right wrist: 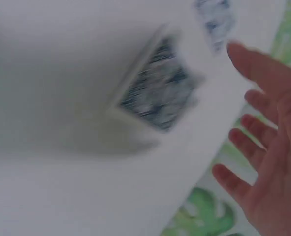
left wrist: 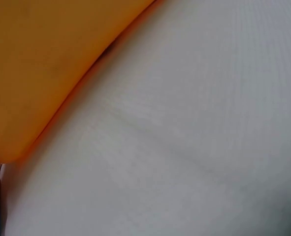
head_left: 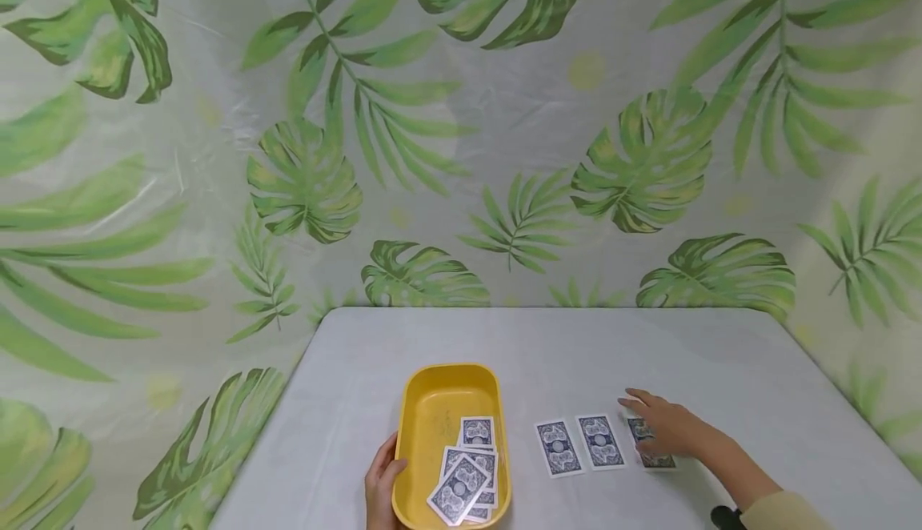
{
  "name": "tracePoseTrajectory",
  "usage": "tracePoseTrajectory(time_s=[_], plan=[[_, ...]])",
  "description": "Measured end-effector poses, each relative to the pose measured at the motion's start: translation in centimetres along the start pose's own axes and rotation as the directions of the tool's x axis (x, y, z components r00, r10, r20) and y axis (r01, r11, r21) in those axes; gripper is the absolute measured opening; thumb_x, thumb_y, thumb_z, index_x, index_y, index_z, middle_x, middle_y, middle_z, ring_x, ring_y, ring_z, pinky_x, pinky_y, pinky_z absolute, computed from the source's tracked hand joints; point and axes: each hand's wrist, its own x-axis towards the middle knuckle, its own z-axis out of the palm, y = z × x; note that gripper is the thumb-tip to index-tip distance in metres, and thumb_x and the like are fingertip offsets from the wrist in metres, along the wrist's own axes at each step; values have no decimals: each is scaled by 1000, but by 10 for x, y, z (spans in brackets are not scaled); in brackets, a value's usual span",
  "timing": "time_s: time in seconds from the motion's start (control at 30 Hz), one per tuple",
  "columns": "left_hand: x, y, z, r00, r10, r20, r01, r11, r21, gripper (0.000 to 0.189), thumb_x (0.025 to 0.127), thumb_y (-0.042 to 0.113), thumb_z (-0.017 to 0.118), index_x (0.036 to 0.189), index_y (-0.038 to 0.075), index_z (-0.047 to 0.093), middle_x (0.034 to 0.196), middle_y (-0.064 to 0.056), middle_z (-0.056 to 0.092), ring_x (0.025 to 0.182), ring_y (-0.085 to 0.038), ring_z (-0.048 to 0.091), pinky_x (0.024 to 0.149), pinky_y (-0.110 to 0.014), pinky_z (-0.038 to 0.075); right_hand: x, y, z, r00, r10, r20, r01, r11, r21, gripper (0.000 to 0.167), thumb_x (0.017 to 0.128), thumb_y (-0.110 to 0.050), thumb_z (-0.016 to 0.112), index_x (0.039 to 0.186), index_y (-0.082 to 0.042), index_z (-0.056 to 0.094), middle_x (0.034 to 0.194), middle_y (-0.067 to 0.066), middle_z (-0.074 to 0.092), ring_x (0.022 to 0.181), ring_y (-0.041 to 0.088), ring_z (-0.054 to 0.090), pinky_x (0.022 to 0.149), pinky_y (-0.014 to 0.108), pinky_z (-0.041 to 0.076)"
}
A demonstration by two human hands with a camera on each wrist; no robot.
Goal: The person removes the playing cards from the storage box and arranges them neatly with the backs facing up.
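My left hand grips the left rim of a yellow tray, thumb over the edge and fingers outside. The tray's side fills the upper left of the left wrist view. Inside lie several blue-backed playing cards, overlapping at the right. To the tray's right, two playing cards lie face down side by side. My right hand hovers over a third face-down card, partly covering it. In the right wrist view its fingers are spread, apart from the blurred card.
A white-covered table carries the tray and cards. Behind it hangs a leaf-patterned cloth, which also drops past the table's sides. A dark band sits on the right wrist, below a pale yellow sleeve.
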Motion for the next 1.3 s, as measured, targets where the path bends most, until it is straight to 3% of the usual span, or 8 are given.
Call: tracePoseTrajectory(time_s=[0.2, 0.3, 0.43, 0.53, 0.77, 0.97, 1.1, 1.3], plan=[[-2, 0, 1, 1000, -6, -7, 6, 1000, -20, 51, 87, 6, 45, 137, -2, 35, 142, -18, 38, 107, -4, 53, 86, -16, 45, 5, -51, -28, 963, -90, -253, 61, 991, -122, 25, 79, -17, 65, 104, -12, 62, 99, 3, 64, 95, 24, 60, 78, 46, 47], [-1, 0, 3, 1000, 1, 4, 0, 999, -51, 51, 87, 5, 44, 137, -2, 34, 142, -18, 38, 108, -5, 52, 88, -17, 44, 8, -79, -30, 912, -150, -382, 96, 983, -156, 18, 80, -15, 64, 98, -14, 63, 92, -2, 65, 88, 17, 61, 75, 40, 49], [0, 0, 3, 1000, 23, 1, -23, 998, -51, 51, 87, 3, 44, 136, -4, 35, 142, -19, 37, 108, -4, 52, 89, -16, 44, 16, -115, -22, 825, -197, -530, 132, 978, -160, 17, 78, -16, 68, 94, -16, 65, 89, -6, 65, 84, 12, 61, 74, 34, 50], [1, 0, 4, 1000, 20, -6, -20, 999, -47, 51, 86, 3, 44, 136, -4, 35, 142, -20, 36, 107, -2, 52, 88, -15, 44, 22, -140, -15, 789, -189, -585, 149, 982, -117, 16, 77, -18, 68, 93, -18, 66, 88, -9, 66, 83, 10, 61, 75, 32, 51], [1, -1, 3, 1000, -2, -9, 2, 1000, -31, 52, 87, 4, 45, 137, -3, 34, 143, -20, 34, 109, -3, 51, 88, -15, 43, 38, -184, 2, 798, -201, -569, 210, 976, -50, 18, 79, -19, 66, 96, -17, 65, 92, -7, 65, 88, 10, 61, 81, 31, 50], [0, -1, 2, 1000, -5, 1, 5, 1000, -24, 52, 87, 5, 44, 137, -2, 34, 142, -18, 37, 106, -2, 53, 87, -16, 44, 53, -205, 22, 840, -280, -465, 272, 959, -84, 32, 82, -28, 64, 110, -14, 61, 105, -3, 63, 98, 13, 59, 89, 33, 47], [0, -1, 2, 1000, -2, 0, 2, 1000, -8, 51, 87, 6, 45, 137, -2, 35, 140, -17, 40, 103, -2, 54, 86, -17, 45, 59, -213, 38, 855, -343, -390, 308, 939, -151, 46, 80, -35, 65, 119, -13, 56, 115, 0, 60, 106, 16, 56, 94, 33, 44], [0, -1, 1, 1000, -13, 6, 12, 999, 41, 52, 88, 9, 45, 138, -1, 34, 143, -19, 35, 107, -4, 52, 85, -16, 45, 63, -220, 57, 926, -306, -220, 263, 943, -204, 70, 70, -47, 69, 128, -13, 49, 125, 1, 54, 115, 16, 50, 99, 33, 40]])
